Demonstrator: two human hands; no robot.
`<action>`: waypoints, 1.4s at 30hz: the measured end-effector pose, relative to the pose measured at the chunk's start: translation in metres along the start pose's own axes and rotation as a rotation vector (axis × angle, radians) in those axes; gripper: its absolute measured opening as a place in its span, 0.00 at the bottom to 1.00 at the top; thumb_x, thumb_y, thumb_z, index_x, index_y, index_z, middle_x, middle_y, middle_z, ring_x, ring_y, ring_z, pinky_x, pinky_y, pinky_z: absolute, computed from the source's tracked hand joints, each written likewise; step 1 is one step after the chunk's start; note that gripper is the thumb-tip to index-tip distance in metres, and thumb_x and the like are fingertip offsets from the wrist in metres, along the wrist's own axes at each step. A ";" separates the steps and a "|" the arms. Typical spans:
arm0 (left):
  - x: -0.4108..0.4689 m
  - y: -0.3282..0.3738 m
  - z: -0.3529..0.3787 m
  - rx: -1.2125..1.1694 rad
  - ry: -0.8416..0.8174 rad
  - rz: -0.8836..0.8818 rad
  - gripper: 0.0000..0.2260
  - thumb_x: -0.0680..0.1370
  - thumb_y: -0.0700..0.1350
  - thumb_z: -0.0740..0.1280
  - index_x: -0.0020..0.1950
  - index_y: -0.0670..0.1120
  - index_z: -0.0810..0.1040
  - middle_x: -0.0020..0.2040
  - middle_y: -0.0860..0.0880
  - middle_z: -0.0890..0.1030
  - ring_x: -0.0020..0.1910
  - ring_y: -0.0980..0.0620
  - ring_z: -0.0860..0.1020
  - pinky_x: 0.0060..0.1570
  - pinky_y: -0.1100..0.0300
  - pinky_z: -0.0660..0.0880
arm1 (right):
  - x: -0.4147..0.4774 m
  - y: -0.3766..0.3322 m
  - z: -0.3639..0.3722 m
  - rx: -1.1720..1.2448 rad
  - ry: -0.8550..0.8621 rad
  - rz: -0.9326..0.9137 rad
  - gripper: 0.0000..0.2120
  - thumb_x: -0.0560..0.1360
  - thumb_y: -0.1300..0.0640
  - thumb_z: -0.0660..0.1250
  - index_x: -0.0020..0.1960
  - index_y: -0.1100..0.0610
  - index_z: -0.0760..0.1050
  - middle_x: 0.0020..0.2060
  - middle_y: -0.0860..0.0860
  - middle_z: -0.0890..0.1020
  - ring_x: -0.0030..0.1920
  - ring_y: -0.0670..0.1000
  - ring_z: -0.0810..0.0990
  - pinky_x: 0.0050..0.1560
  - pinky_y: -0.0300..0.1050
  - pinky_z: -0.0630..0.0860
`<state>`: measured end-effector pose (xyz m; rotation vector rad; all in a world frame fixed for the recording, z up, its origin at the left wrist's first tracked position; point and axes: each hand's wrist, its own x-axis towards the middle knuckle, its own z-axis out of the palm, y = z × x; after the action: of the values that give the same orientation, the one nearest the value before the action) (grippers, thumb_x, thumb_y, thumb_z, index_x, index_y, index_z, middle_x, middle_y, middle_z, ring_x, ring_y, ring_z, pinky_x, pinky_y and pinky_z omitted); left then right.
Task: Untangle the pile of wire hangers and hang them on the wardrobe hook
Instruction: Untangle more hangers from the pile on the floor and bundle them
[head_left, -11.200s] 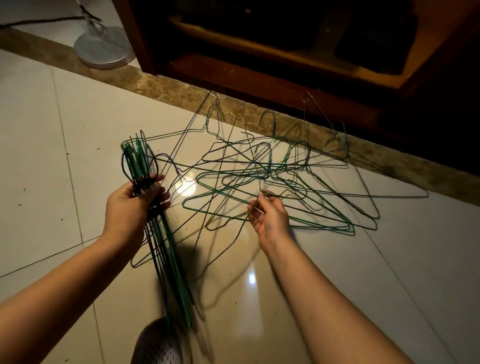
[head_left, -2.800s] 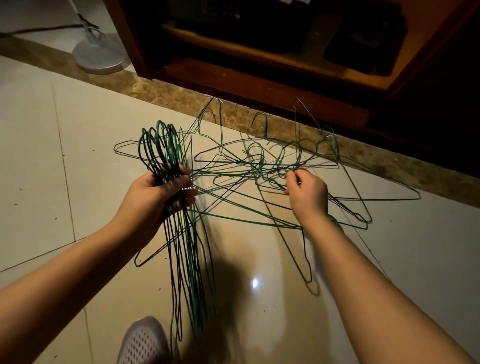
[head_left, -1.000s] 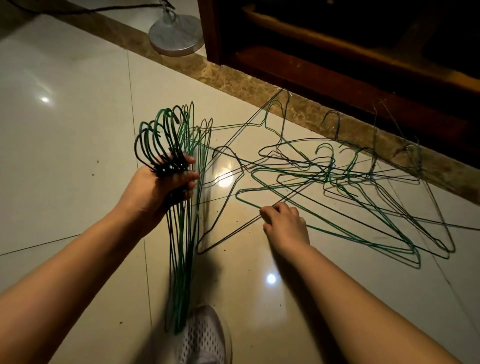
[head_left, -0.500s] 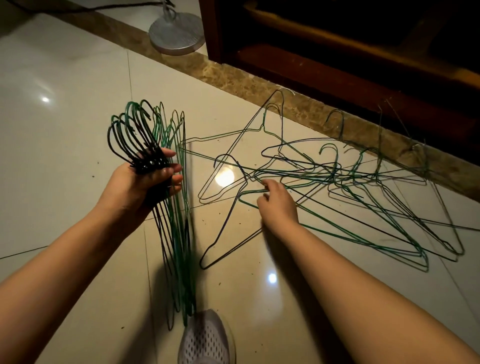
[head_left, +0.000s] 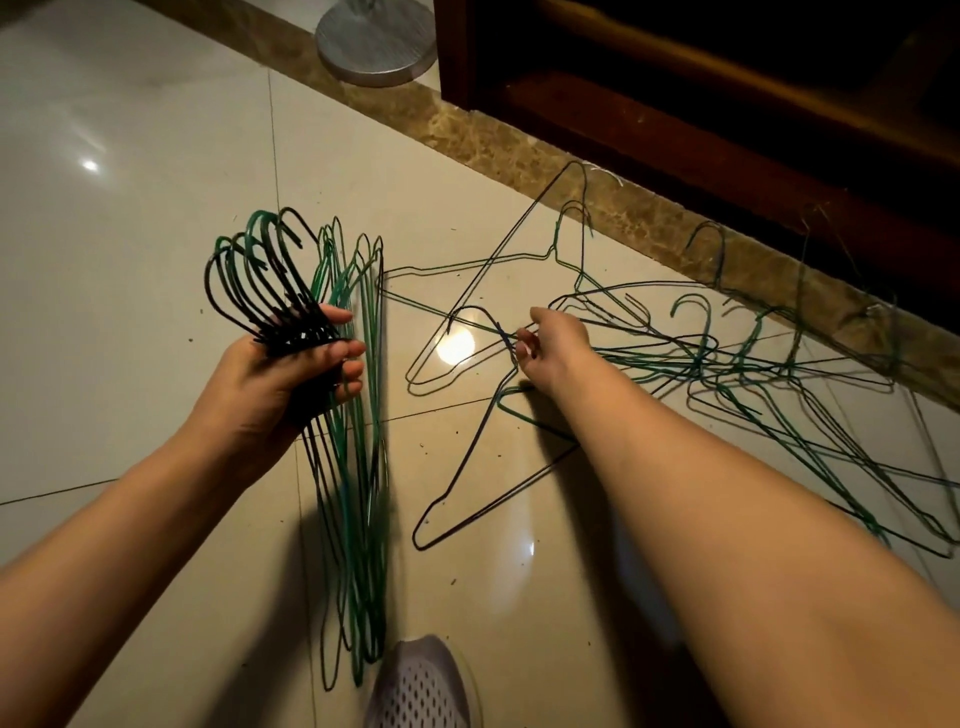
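Observation:
My left hand (head_left: 283, 387) grips a bundle of green and black wire hangers (head_left: 353, 483) by their necks, hooks fanned upward, bodies hanging down toward the floor. A tangled pile of wire hangers (head_left: 727, 364) lies spread on the tiled floor to the right, reaching the marble strip. My right hand (head_left: 553, 348) pinches the neck of a dark wire hanger (head_left: 467, 483) at the left edge of the pile; its hook curves up to the left and its triangle points toward me. The wardrobe hook is out of view.
A dark wooden wardrobe (head_left: 727, 104) stands open along the top right behind a brown marble strip (head_left: 467, 140). The round grey base of a stand (head_left: 376, 44) sits at the top centre. My white mesh shoe (head_left: 421, 686) is at the bottom.
My right hand has moved up from the floor and now pinches the neck of the dark hanger. The held bundle has shifted slightly right in view.

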<state>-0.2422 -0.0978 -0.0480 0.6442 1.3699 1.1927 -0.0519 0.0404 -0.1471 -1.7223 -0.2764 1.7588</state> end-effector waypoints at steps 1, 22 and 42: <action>0.000 0.001 -0.002 -0.008 0.000 0.004 0.12 0.65 0.40 0.68 0.48 0.47 0.79 0.38 0.49 0.82 0.37 0.55 0.81 0.38 0.64 0.79 | -0.001 -0.001 0.001 0.094 -0.003 0.008 0.03 0.78 0.61 0.59 0.50 0.58 0.71 0.37 0.53 0.72 0.36 0.46 0.71 0.31 0.37 0.69; -0.001 0.003 0.017 -0.071 -0.002 0.061 0.37 0.48 0.57 0.81 0.52 0.47 0.77 0.40 0.49 0.83 0.40 0.52 0.82 0.40 0.62 0.79 | -0.050 -0.037 -0.012 -0.021 -0.095 -0.415 0.07 0.76 0.68 0.63 0.46 0.58 0.72 0.34 0.52 0.76 0.31 0.46 0.76 0.28 0.31 0.74; -0.006 -0.001 0.041 -0.010 -0.047 0.057 0.38 0.46 0.59 0.81 0.52 0.47 0.78 0.43 0.47 0.83 0.42 0.50 0.83 0.38 0.62 0.79 | -0.023 0.001 -0.087 0.206 0.012 0.012 0.09 0.75 0.72 0.61 0.38 0.62 0.70 0.34 0.55 0.74 0.18 0.47 0.77 0.20 0.33 0.73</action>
<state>-0.2022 -0.0925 -0.0399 0.7046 1.3129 1.2214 0.0290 0.0018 -0.1392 -1.5895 -0.0764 1.7204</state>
